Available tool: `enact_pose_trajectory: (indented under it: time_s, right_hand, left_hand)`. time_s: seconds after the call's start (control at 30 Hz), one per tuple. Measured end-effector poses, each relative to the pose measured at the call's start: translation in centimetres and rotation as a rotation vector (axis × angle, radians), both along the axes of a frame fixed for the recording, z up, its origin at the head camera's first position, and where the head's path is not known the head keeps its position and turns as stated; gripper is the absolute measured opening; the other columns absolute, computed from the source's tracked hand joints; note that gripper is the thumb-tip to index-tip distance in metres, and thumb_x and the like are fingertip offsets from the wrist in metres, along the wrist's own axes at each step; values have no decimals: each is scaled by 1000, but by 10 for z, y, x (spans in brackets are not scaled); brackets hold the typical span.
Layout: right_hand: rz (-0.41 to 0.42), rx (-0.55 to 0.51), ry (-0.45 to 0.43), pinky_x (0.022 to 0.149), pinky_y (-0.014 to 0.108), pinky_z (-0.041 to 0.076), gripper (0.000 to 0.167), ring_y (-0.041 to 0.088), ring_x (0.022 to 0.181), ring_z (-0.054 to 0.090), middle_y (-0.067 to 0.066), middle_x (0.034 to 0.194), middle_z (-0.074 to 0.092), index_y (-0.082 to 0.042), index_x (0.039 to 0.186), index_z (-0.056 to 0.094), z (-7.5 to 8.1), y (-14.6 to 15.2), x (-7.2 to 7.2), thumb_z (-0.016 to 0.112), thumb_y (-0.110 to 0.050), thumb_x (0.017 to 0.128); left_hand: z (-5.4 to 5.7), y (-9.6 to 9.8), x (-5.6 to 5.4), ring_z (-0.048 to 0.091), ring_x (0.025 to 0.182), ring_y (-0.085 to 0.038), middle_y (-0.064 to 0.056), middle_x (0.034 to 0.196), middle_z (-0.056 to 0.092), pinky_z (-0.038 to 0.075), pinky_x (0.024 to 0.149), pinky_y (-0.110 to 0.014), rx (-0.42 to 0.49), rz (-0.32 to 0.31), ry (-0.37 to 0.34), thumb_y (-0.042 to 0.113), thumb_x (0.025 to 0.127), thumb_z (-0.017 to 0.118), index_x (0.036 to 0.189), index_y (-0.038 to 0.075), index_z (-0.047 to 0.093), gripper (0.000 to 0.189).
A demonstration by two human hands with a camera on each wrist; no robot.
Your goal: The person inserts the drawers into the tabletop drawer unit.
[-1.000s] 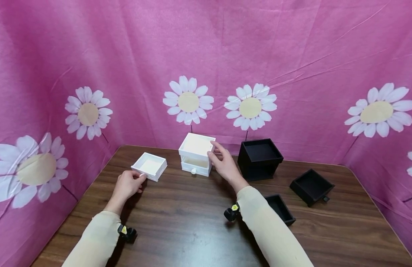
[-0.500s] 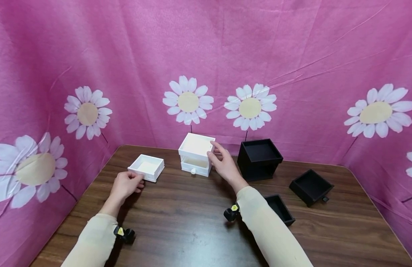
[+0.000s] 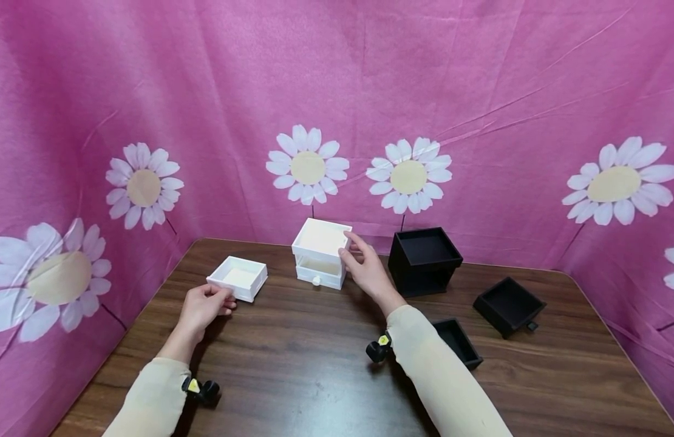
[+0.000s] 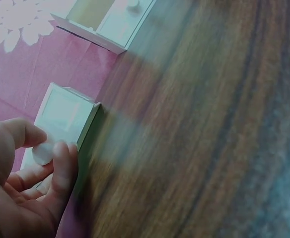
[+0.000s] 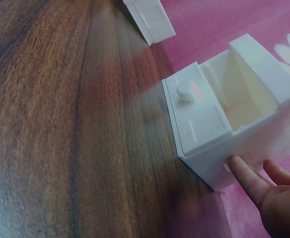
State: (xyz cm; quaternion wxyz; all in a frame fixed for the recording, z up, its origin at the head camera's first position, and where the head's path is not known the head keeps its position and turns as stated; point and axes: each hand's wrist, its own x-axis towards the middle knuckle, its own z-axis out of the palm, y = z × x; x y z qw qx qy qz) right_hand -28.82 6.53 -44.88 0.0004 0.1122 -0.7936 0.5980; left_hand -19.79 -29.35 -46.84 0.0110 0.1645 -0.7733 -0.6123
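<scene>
A person's left hand (image 3: 203, 308) pinches the knob (image 4: 42, 154) of a white drawer (image 3: 255, 286) at the far left of a wooden tabletop (image 3: 293, 364), while the right hand (image 3: 369, 273), fingers loosely extended, touches the right side of a white cabinet (image 3: 322, 237) whose lower drawer (image 5: 200, 121) sits in place. Farther right are a black cabinet (image 3: 404, 267) and two black drawers (image 3: 501, 324), before a pink floral backdrop (image 3: 337, 73).

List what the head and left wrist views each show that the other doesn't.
Head only: a black boxy cabinet, two open black rectangular drawers, the right hand, both cream sleeves. Left wrist only: the round white knob pinched by the left hand. Both: that hand, the white rectangular drawer, a white boxy cabinet (cropped in the latter), the brown wood-grain table and pink flower-print cloth.
</scene>
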Motion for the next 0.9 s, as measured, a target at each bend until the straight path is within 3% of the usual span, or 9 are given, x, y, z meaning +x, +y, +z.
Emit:
enact_pose_trajectory:
  time_s: [0.37,0.9]
  right_hand:
    - [3,17,-11,93,45,65,55,43,129,65,26,148,51,-21,163,49,0,0,0,63,-29,110]
    - [-2,7,-8,95,54,64,55,44,125,66,27,148,51,-20,163,49,0,0,0,64,-27,110]
  left_hand:
    - [4,8,10,74,70,-7,0,78,76,65,72,-24,97,11,29,5,105,62,99,-6,67,13]
    - [12,49,19,76,71,-11,-6,83,79,66,71,-27,161,-42,83,1,104,64,98,-8,70,13]
